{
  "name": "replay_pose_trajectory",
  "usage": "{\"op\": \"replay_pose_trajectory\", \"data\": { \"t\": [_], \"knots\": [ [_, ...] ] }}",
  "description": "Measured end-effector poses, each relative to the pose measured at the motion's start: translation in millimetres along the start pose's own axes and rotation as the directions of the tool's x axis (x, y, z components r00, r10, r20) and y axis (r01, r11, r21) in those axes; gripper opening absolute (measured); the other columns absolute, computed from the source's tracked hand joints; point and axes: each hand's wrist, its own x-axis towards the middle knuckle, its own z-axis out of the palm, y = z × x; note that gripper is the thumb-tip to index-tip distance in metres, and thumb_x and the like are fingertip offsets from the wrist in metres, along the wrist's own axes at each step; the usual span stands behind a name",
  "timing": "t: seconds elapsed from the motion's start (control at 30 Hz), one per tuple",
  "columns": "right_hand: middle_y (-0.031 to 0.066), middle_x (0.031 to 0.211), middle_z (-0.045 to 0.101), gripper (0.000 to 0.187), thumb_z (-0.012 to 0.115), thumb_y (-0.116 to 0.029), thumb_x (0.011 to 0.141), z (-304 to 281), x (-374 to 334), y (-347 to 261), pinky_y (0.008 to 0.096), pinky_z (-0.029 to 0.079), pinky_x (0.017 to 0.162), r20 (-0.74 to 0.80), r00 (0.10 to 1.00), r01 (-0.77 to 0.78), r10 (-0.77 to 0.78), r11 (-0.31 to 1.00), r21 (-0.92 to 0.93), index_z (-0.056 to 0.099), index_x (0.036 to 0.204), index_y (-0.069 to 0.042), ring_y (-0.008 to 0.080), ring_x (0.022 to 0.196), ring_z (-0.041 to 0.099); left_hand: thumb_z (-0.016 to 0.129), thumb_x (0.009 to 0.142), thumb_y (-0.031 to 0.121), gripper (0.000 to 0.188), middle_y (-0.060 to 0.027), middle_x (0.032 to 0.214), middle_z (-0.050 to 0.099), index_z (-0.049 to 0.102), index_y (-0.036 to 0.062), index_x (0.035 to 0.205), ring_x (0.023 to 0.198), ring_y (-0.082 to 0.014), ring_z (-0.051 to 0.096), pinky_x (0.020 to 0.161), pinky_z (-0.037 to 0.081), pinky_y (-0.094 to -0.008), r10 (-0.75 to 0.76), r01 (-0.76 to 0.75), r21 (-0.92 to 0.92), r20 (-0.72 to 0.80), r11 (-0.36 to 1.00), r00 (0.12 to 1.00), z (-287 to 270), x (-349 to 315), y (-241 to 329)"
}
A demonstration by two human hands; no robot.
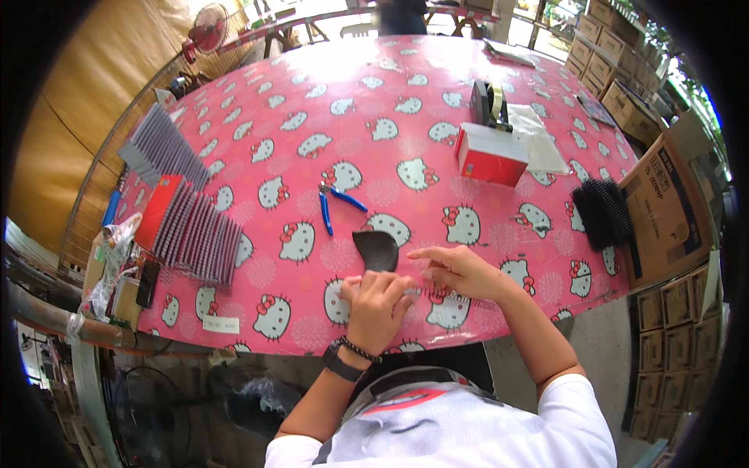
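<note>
Near the front edge of the table, a smooth black curved piece (378, 251) lies on the pink cloth. My left hand (376, 300) is against its near end, palm down with fingers curled, and hides part of it. Something thin and clear seems to show beside those fingers, but what they hold cannot be made out. Just to the right, my right hand (462, 271) hovers with its index finger stretched out and thumb apart, and nothing shows between them. Beyond the black piece, blue-handled cutters (337, 204) lie with their handles spread.
On the left stand stacked grey ridged pieces (191, 230), a red box side (161, 204) and a clear plastic bag (109, 265). A red-and-white box (490, 154) sits beside a black tape dispenser (490, 108). Black bristly pieces (601, 214) adjoin a cardboard carton (667, 218) at right.
</note>
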Motion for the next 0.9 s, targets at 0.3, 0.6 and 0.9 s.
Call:
{"op": "replay_pose_trajectory", "data": {
  "t": [0.3,0.6,0.9],
  "knots": [
    [0.0206,0.145,0.034,0.077,0.08,-0.018,0.057,13,106,27,0.0478,0.034,0.108,0.289,0.905,0.424,-0.311,0.694,-0.582,0.051,0.128,-0.015,0.044,0.13,0.036,0.065,0.083,0.027,0.012,0.0041,0.091,0.062,0.065,0.0178,0.091,0.093,-0.0165,0.056,0.095,0.024,-0.0484,0.051,-0.054,0.071,0.042,0.996,0.998,0,-2,-3],
    [0.0179,0.132,0.045,0.06,0.075,-0.041,0.067,22,90,26,0.0489,0.04,0.096,0.113,0.976,0.21,-0.185,0.684,-0.698,0.059,0.123,-0.023,0.037,0.12,0.044,0.066,0.083,0.029,0.019,0.0037,0.102,0.061,0.062,0.0198,0.099,0.097,-0.0166,0.056,0.098,0.021,-0.0499,0.086,-0.098,0.106,0.113,0.99,0.99,1,-3,-12],
    [0.0088,0.103,0.063,0.052,0.063,-0.045,0.088,-6,-1,75,0.031,0.044,0.087,-0.297,0.955,0.085,-0.002,0.96,0.268,0.062,0.122,-0.006,0.0166,0.095,0.054,0.071,0.078,0.033,0.019,0.003,0.091,0.063,0.066,0.0168,0.086,0.093,-0.0177,0.057,0.101,0.018,-0.0508,0.108,-0.108,0.019,0.022,0.994,0.994,-2,1,-10]
  ]
}}
